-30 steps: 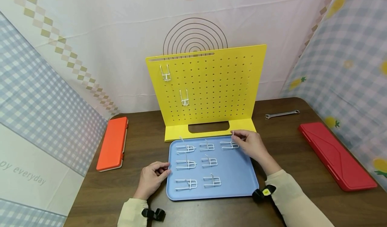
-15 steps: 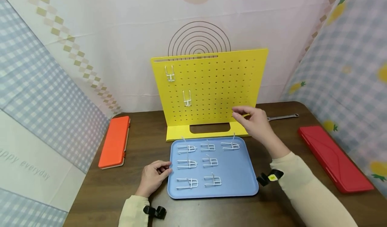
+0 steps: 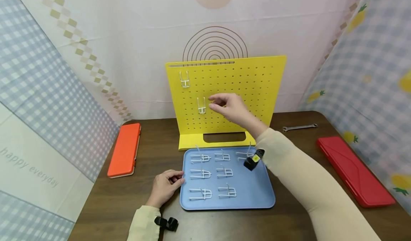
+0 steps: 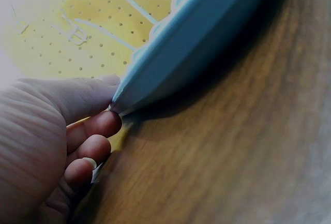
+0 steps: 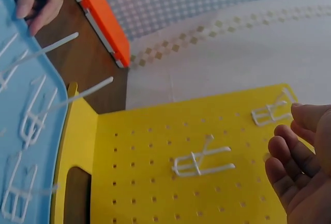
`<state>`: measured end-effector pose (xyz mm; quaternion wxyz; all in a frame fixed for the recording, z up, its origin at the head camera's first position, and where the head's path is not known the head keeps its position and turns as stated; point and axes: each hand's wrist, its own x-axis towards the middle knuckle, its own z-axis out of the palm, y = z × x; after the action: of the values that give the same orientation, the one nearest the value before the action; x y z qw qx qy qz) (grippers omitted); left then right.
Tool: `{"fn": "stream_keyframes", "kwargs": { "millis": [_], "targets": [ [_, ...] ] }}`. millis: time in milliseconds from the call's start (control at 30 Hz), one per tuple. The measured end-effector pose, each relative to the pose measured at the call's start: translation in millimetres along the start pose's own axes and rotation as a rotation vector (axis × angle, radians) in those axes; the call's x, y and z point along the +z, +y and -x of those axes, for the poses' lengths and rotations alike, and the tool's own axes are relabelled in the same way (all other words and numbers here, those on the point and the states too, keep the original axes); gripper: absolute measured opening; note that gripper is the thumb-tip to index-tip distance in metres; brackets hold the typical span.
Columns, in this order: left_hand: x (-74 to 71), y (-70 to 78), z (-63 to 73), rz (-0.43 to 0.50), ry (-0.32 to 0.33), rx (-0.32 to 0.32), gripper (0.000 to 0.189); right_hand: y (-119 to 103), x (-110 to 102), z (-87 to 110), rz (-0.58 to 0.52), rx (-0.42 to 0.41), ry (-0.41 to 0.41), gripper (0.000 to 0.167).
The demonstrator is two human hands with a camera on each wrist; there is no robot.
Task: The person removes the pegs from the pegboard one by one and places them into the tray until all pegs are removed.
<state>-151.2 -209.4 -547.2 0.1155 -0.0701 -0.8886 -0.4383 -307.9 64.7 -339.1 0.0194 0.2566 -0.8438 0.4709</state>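
Note:
A yellow pegboard (image 3: pixel 231 80) stands upright at the back of the table. Two white wire hooks hang on it: one at the upper left (image 3: pixel 185 83) and a lower hook (image 3: pixel 201 110). My right hand (image 3: pixel 229 107) hovers before the board, just right of the lower hook, its fingers loosely bent. Nothing shows between its thumb and fingers in the right wrist view. In front of the board, a blue tray (image 3: pixel 250 194) carries several more white hooks (image 3: pixel 206 194). My left hand (image 4: pixel 57 125) pinches the tray's left rim, thumb above and index finger below.
An orange case (image 3: pixel 124 150) lies at the left, and a red case (image 3: pixel 354 171) at the right. Behind the red one is a metal wrench (image 3: pixel 300 127). Printed cloth (image 3: pixel 144 55) hangs at the back and along both sides.
My right hand has left the hook at the tray's far right corner, which stays on the tray. It has risen and moved left to the pegboard. The left hand keeps its place.

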Motion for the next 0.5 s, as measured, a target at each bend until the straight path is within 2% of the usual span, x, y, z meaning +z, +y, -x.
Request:
{"fn": "stream_keyframes", "kwargs": {
  "millis": [267,500],
  "targets": [
    [2.1,-2.9,-0.2,-0.001,0.010,-0.001,0.019,-19.7,26.6,-44.9,-0.100,0.025,-0.008,0.041],
    [2.3,-4.1,-0.7,-0.003,0.001,-0.009,0.019,-26.3,37.3,-70.4,-0.232,0.069,-0.003,0.040]
  ]
}}
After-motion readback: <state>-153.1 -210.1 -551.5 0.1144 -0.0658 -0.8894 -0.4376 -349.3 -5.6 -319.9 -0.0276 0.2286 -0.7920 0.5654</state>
